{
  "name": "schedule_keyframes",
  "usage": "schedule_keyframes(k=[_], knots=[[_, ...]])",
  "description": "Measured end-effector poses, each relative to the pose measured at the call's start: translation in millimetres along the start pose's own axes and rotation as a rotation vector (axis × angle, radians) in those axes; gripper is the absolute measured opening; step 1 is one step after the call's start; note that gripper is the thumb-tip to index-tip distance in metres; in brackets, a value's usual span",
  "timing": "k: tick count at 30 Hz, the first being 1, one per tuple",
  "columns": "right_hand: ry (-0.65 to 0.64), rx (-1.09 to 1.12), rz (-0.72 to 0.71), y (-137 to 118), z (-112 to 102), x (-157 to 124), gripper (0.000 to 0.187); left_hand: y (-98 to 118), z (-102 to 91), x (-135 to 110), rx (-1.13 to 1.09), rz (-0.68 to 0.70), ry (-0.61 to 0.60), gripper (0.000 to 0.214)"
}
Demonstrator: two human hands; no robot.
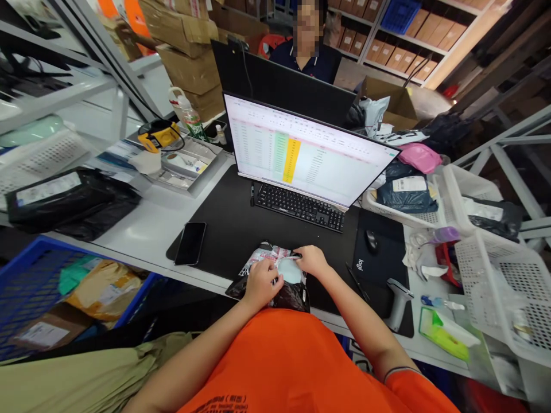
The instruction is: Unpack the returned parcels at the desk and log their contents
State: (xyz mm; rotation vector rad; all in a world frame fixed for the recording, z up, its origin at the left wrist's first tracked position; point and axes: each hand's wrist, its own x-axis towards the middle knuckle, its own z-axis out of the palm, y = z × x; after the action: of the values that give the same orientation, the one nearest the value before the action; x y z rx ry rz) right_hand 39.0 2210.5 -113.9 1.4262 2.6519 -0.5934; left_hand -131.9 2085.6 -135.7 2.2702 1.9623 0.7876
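A black plastic mailing bag (291,296) lies at the desk's front edge, close against my orange shirt. Part of it is torn open, and a smooth pale blue item (289,271) shows through the gap; its kind I cannot make out. My left hand (261,282) is closed on the bag's near left side, fingers curled. At the far right edge of the opening, my right hand (311,260) pinches the plastic. A crumpled white and red printed label (269,253) covers the bag's far side.
Behind the bag stand a keyboard (300,207) and a monitor (301,152) with a spreadsheet. A phone (190,244) lies left; a mouse (371,241), pen (357,281) and barcode scanner (398,304) are right. A blue crate (26,281) holds parcels. A person (284,54) sits opposite.
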Motion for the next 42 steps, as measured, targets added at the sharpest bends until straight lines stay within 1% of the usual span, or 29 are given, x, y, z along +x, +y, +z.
schedule_keyframes(k=[1, 2, 4, 5, 6, 7, 8, 10, 12, 15, 18, 22, 24, 26, 29, 33, 37, 42], knots=[[0.014, -0.035, 0.01, -7.5, -1.6, -3.2, 0.036, 2.9, 1.1, 3.4, -0.004, -0.112, -0.009, 0.007], [0.027, -0.07, 0.015, -15.8, -2.4, -5.1, 0.036, 5.2, 2.9, 7.7, 0.002, -0.233, -0.012, 0.012], [0.044, -0.13, 0.004, -32.6, -1.8, -4.1, 0.043, 7.1, 8.3, 17.8, 0.057, -0.482, -0.013, 0.056], [0.049, -0.153, -0.01, -40.1, -0.5, -1.4, 0.05, 6.6, 11.3, 22.5, 0.095, -0.597, -0.027, 0.078], [0.052, -0.173, -0.031, -46.7, 1.3, 2.5, 0.059, 5.4, 14.2, 26.5, 0.121, -0.704, -0.065, 0.095], [0.052, -0.189, -0.054, -52.2, 3.5, 6.9, 0.068, 3.7, 16.5, 29.4, 0.124, -0.793, -0.124, 0.107], [0.049, -0.201, -0.074, -56.6, 6.1, 11.5, 0.075, 1.8, 18.1, 31.1, 0.107, -0.86, -0.19, 0.113], [0.039, -0.22, -0.108, -62.5, 11.8, 19.0, 0.082, -1.2, 19.0, 31.2, 0.047, -0.907, -0.295, 0.11], [0.032, -0.233, -0.153, -65.3, 18.0, 23.1, 0.077, -2.0, 18.0, 28.7, 0.018, -0.866, -0.316, 0.101], [0.04, -0.246, -0.255, -64.7, 26.0, 23.6, 0.057, -1.3, 16.8, 24.6, 0.066, -0.802, -0.284, 0.087], [0.051, -0.249, -0.316, -61.3, 30.8, 22.3, 0.051, -2.7, 18.0, 20.9, 0.082, -0.772, -0.251, 0.071], [0.055, -0.247, -0.251, -62.6, 33.1, 23.0, 0.047, -5.2, 21.3, 13.4, 0.055, -0.744, -0.155, 0.061], [0.042, -0.232, -0.22, -65.2, 31.9, 22.5, 0.041, -3.8, 21.4, 9.0, 0.046, -0.722, -0.113, 0.054], [0.009, -0.208, -0.225, -65.4, 27.7, 19.5, 0.033, -0.4, 19.4, 4.5, 0.029, -0.684, -0.086, 0.05], [-0.033, -0.165, -0.264, -56.8, 14.6, 9.6, 0.024, 7.0, 13.5, -1.3, 0.003, -0.604, -0.025, 0.052], [-0.059, -0.112, -0.338, -37.1, -10.4, -6.5, 0.022, 15.4, 5.4, -6.9, -0.025, -0.48, 0.038, 0.064], [-0.102, -0.08, -0.398, -22.3, -31.6, -17.4, 0.016, 16.7, 0.6, -10.4, -0.06, -0.393, 0.017, 0.075], [-0.17, -0.032, -0.465, -6.4, -43.6, -20.5, 0.01, 14.8, -3.6, -10.1, -0.12, -0.317, -0.049, 0.079]])
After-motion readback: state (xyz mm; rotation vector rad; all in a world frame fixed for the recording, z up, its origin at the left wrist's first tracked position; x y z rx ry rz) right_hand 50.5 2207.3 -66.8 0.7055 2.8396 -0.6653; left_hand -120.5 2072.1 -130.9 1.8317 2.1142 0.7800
